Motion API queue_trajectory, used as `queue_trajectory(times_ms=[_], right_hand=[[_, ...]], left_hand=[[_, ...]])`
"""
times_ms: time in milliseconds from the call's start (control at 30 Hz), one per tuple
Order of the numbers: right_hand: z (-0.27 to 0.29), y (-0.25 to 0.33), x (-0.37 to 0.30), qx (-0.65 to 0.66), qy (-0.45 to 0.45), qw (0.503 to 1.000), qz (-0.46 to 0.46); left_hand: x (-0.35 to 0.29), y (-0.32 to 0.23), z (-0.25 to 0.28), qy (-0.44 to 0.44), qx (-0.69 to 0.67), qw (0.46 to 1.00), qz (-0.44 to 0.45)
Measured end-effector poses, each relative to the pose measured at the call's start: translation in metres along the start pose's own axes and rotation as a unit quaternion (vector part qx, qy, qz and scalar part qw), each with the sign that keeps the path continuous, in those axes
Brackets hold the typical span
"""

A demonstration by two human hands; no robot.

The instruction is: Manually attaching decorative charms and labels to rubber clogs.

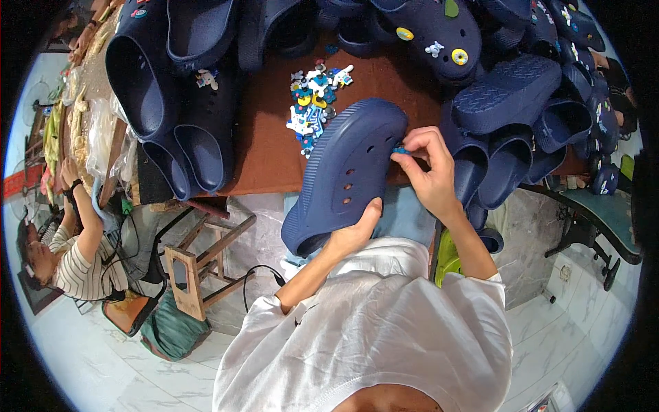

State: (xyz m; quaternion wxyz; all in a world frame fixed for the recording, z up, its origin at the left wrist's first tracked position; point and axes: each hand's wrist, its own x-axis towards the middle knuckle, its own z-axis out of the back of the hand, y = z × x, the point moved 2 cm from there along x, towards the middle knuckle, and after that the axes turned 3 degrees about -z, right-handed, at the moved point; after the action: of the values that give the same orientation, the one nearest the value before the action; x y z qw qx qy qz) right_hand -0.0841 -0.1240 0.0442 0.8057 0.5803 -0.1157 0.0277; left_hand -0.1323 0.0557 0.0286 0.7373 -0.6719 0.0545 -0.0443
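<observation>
Fingers and thumb of the right hand [434, 170] pinched a small blue charm [401, 150] by the perforated upper of a navy clog [336, 161]. Tilted toe-away at the brown table covering's [257, 161] near edge, the clog rested in the left hand [355, 232], thumb pressing its side, other fingers hidden. Clear plastic bags [103, 134] lay leftward, contents indistinct. Both elbows were bent.

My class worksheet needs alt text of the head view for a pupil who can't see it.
A person in white holds a perforated navy clog in the left hand and pinches a small blue charm near it with the right hand. Colourful charms lie heaped on a brown surface beyond, with more navy clogs either side.
</observation>
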Motion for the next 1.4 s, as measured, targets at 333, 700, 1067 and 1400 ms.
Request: queue_trajectory(times_ms=[333, 700, 1067, 1400], right_hand=[[0.004, -0.006, 0.015, 0.066, 0.04, 0.995, -0.065], [0.015, 0.004, 0.017, -0.048, 0.037, 0.995, 0.083], [0.023, 0.004, 0.022, -0.102, 0.064, 0.992, 0.047], [0.025, -0.012, 0.032, 0.117, 0.235, 0.957, -0.122]], left_hand=[[0.003, -0.003, -0.003, -0.031, -0.064, 0.992, 0.105], [0.003, 0.0, 0.004, 0.071, 0.065, 0.984, 0.148], [0.0, 0.005, 0.009, 0.115, 0.106, 0.978, 0.137], [-0.005, 0.009, 0.013, 0.184, 0.076, 0.963, 0.184]])
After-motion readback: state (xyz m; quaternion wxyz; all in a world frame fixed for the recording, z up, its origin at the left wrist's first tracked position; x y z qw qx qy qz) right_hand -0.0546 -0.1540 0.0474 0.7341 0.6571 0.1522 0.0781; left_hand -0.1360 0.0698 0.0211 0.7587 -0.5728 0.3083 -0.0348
